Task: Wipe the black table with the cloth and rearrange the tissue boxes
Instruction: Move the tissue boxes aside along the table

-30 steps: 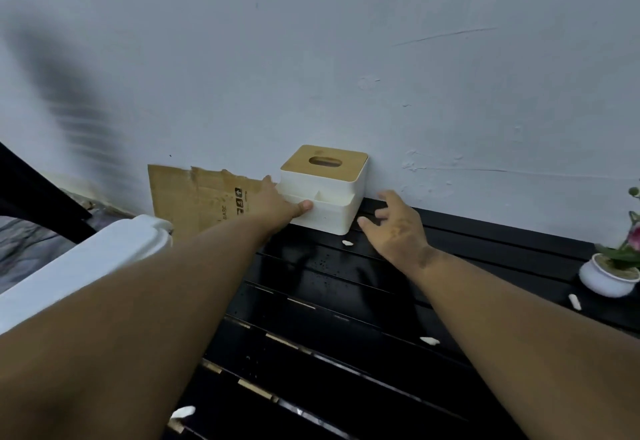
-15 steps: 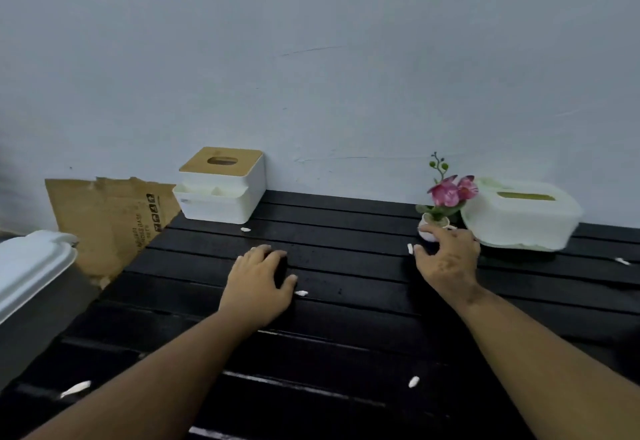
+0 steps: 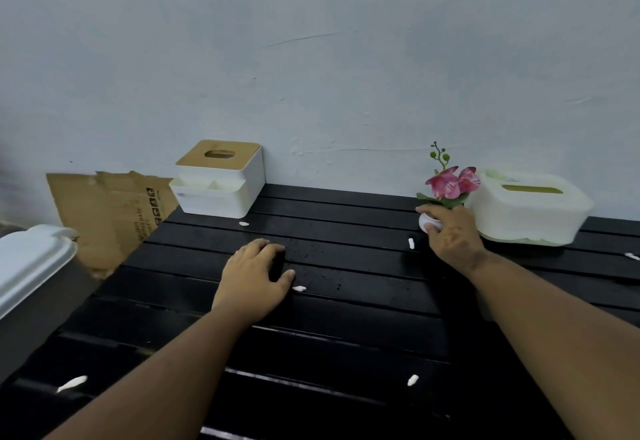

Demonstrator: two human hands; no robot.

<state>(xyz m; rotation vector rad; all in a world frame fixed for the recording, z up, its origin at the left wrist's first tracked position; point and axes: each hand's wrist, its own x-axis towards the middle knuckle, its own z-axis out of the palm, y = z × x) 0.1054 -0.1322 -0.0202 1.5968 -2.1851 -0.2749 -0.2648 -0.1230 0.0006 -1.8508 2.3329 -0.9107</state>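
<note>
The right hand [image 3: 452,235], at about two o'clock on the black slatted table [image 3: 346,322], has its fingers curled round the small white round pot [image 3: 426,223] of a pink artificial orchid [image 3: 452,183]. Touching or just beside that plant, toward three o'clock, sits the pale green-and-white plastic tissue box [image 3: 530,211]. The other tissue box, a square white one with a wooden slotted lid [image 3: 221,180], stands at eleven o'clock at the table's back-left corner, close against the wall.

The left hand [image 3: 251,277] rests palm-down near the table's centre with fingers bent over something dark; this may be a cloth, though against the black slats I cannot tell for sure, so whether it grips anything is unclear. Small white scraps [image 3: 299,288] lie scattered across the slats.

The step in hand looks like clearing the surface: shifting the plant aside before wiping. The next move calls for lifting the pot straight up so its stems do not brush the plastic box, then setting it down upright clear of the stretch to be wiped.

A torn brown cardboard sheet [image 3: 110,211] leans at ten o'clock.
</note>
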